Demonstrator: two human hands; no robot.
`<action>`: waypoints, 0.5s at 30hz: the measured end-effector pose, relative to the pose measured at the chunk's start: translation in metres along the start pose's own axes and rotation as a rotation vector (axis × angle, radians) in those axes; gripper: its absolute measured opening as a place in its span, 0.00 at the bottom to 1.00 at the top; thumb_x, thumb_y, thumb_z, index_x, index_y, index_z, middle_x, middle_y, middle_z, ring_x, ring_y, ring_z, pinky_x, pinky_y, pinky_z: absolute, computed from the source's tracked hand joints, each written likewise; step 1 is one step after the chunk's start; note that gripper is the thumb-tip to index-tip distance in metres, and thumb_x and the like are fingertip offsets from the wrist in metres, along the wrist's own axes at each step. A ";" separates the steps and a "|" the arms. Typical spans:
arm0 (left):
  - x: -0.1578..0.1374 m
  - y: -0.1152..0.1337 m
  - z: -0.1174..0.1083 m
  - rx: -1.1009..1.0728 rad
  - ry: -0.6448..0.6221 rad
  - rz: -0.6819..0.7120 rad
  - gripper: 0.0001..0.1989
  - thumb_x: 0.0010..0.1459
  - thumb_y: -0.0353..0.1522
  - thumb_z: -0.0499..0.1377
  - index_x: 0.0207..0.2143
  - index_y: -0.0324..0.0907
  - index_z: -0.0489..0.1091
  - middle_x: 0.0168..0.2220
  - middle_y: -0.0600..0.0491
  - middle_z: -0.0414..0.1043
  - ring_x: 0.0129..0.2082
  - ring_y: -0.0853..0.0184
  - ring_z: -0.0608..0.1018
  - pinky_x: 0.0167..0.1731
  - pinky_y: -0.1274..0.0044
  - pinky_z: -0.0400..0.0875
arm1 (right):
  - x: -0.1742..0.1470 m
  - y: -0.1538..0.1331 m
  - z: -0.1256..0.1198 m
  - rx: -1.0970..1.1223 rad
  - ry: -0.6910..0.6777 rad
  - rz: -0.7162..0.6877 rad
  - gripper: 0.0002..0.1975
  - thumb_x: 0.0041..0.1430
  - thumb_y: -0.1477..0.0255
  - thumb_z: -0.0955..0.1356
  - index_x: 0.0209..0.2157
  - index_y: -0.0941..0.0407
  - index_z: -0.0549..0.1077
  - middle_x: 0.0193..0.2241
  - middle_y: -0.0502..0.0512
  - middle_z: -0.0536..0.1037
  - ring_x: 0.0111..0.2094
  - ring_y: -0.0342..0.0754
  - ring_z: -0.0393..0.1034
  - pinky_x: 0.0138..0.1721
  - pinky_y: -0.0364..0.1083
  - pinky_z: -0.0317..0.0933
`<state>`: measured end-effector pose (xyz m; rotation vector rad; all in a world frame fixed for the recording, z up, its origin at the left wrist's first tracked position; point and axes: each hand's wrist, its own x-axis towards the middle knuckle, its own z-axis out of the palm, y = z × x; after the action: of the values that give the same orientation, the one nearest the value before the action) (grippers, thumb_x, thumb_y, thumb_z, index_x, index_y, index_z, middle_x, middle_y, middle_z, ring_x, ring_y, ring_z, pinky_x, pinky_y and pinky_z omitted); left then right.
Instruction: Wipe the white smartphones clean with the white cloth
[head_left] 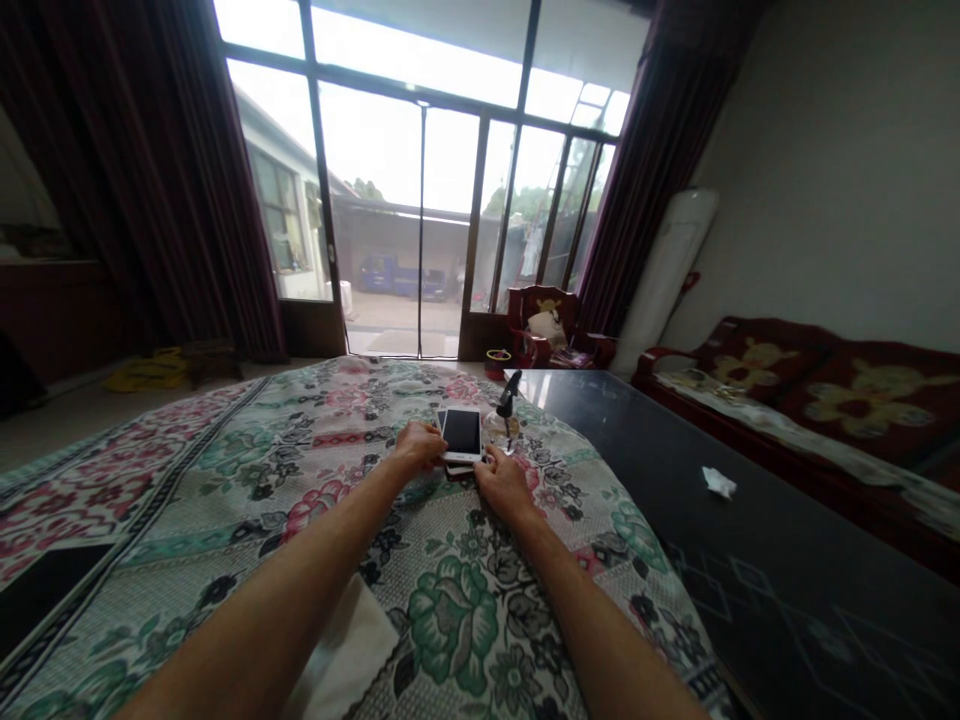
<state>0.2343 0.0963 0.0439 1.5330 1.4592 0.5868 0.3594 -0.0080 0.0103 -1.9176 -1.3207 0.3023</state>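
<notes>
left hand [421, 446]: gripping left edge of white phone [463, 432]
right hand [505, 484]: at near-right corner, can't tell grip
phone axis: between hands, pointing away

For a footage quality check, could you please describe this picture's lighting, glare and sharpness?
Head view: the sky is washed out and the curtains dark; head view: glare brightens the far end of the black table; head view: the white-framed touchscreen device looks slightly soft.

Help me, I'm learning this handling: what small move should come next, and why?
Perhaps square the white phone with the item beneath: that item's edge shows past the phone's near end, and the left hand and right hand are at the phone's sides.
</notes>
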 end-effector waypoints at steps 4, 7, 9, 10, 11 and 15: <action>-0.002 -0.004 0.001 -0.059 -0.054 -0.024 0.07 0.49 0.24 0.62 0.34 0.37 0.73 0.19 0.55 0.71 0.17 0.71 0.74 0.16 0.84 0.63 | -0.001 0.000 0.001 -0.010 0.024 -0.016 0.19 0.54 0.72 0.64 0.48 0.60 0.74 0.19 0.49 0.73 0.22 0.45 0.64 0.25 0.41 0.50; -0.006 -0.007 0.000 -0.115 -0.079 -0.018 0.06 0.51 0.23 0.60 0.34 0.36 0.72 0.17 0.56 0.69 0.15 0.73 0.71 0.15 0.84 0.61 | -0.003 -0.002 0.001 0.003 0.031 -0.067 0.15 0.55 0.72 0.64 0.42 0.57 0.77 0.17 0.47 0.71 0.21 0.43 0.63 0.24 0.41 0.49; -0.008 -0.010 -0.002 -0.159 -0.095 -0.011 0.05 0.52 0.24 0.59 0.34 0.36 0.72 0.18 0.57 0.68 0.15 0.74 0.71 0.16 0.85 0.61 | -0.004 -0.003 0.000 0.015 0.030 -0.091 0.14 0.55 0.72 0.63 0.41 0.56 0.77 0.17 0.46 0.70 0.21 0.43 0.62 0.24 0.40 0.49; -0.010 -0.011 -0.004 -0.182 -0.104 -0.008 0.05 0.53 0.24 0.59 0.34 0.36 0.72 0.18 0.57 0.68 0.15 0.74 0.71 0.16 0.85 0.62 | -0.004 -0.004 -0.001 0.018 0.024 -0.097 0.14 0.55 0.72 0.63 0.41 0.56 0.77 0.17 0.46 0.70 0.21 0.42 0.62 0.24 0.40 0.49; -0.011 -0.013 -0.005 -0.206 -0.113 -0.007 0.05 0.53 0.23 0.59 0.34 0.36 0.71 0.19 0.57 0.68 0.16 0.74 0.72 0.17 0.85 0.63 | -0.003 -0.004 -0.002 0.019 0.013 -0.103 0.14 0.55 0.72 0.63 0.41 0.56 0.77 0.17 0.46 0.70 0.21 0.42 0.62 0.24 0.40 0.50; -0.015 -0.014 -0.009 -0.289 -0.137 -0.005 0.06 0.54 0.23 0.58 0.36 0.37 0.71 0.21 0.55 0.70 0.17 0.74 0.73 0.17 0.84 0.65 | 0.004 -0.008 -0.006 -0.015 -0.032 -0.107 0.15 0.55 0.73 0.64 0.43 0.58 0.77 0.19 0.48 0.72 0.22 0.43 0.64 0.24 0.40 0.51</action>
<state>0.2166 0.0829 0.0401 1.3156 1.2167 0.6463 0.3591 -0.0057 0.0204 -1.8540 -1.4447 0.2712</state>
